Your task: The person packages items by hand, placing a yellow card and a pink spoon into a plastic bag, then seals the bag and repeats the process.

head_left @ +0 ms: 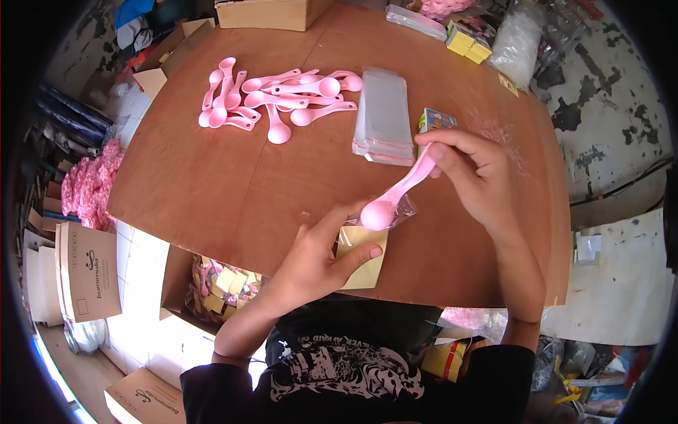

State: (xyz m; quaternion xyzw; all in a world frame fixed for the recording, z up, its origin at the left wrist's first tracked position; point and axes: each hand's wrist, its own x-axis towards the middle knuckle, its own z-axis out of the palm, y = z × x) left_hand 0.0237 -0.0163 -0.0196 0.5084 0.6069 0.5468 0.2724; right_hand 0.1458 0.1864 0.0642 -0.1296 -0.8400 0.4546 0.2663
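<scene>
Between the thumb and fingers of my right hand (477,173) is the handle end of a pink plastic spoon (379,214), its round bowl pointing down toward my left hand (311,261). My left hand grips a clear plastic bag (407,210) with a yellow card (363,272) in it, near the table's front edge. The spoon's bowl overlaps the bag's opening in this view. Farther back lies a loose pile of pink spoons (280,133). To its right is a stack of clear bags (382,116), and a small colourful card pack (438,119) sits partly hidden behind my right hand.
An open carton (173,283) below the table's left front edge holds filled packets. Another carton (265,14) stands at the back edge. Yellow card packs (468,44) and a bulky clear plastic bag (518,46) lie at the back right of the brown table (191,177).
</scene>
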